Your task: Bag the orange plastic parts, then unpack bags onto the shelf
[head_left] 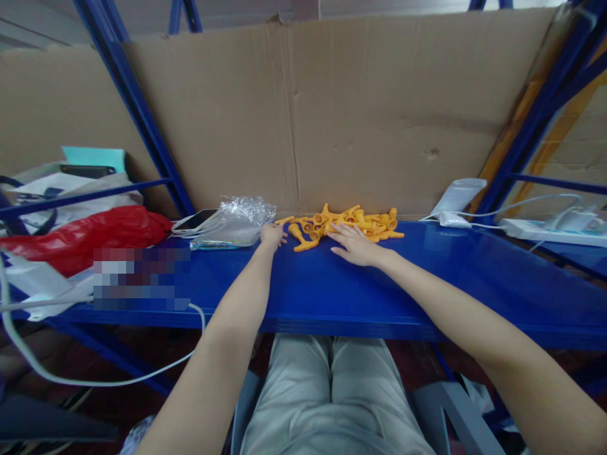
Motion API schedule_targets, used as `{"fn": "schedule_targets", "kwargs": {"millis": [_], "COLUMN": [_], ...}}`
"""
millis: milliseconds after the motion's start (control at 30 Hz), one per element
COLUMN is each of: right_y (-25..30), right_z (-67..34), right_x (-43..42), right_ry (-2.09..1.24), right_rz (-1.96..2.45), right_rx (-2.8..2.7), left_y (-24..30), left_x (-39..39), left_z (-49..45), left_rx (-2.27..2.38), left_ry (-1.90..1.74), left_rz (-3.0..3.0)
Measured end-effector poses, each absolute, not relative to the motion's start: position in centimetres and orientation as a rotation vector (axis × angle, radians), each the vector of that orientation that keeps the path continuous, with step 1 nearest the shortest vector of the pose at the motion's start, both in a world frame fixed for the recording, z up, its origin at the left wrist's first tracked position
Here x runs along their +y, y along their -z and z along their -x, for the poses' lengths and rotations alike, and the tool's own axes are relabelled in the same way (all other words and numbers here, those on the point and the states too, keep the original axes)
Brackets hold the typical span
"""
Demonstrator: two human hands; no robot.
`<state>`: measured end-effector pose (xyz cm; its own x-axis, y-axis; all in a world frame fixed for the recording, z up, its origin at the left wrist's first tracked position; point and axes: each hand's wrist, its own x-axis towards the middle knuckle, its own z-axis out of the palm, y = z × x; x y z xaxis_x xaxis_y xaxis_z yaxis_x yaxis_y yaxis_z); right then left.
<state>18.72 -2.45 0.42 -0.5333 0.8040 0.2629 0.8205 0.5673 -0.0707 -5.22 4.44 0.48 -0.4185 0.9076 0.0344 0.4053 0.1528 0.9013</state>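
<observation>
A pile of small orange plastic pieces (353,222) lies on the blue shelf (427,284) against the cardboard backing. My left hand (272,236) reaches to the left end of the pile, fingers curled by an orange piece (284,220); what it grips, if anything, is hidden. My right hand (355,245) lies flat on the shelf, fingers stretched out and touching the front of the pile. One orange piece (302,242) sits between my two hands.
A crumpled clear plastic bag (237,221) and a phone (195,220) lie left of the pile. A red bag (80,237) and white cables sit farther left. A white pouch (458,201) and a power strip (545,230) are on the right. Blue rack posts flank the cardboard wall (379,114).
</observation>
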Motion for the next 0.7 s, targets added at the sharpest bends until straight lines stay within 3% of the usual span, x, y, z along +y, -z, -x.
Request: {"fn": "schedule_targets", "kwargs": {"millis": [700], "right_y": [-0.3], "right_z": [-18.7], "right_x": [-2.7], "right_ry": [0.078], "right_rz": [1.297], "right_rx": [-2.603], "left_y": [-0.3], "left_x": [10.3], "left_z": [6.9], "left_rx": [2.109], "left_ry": [-0.910], "left_rz": [-1.222]}}
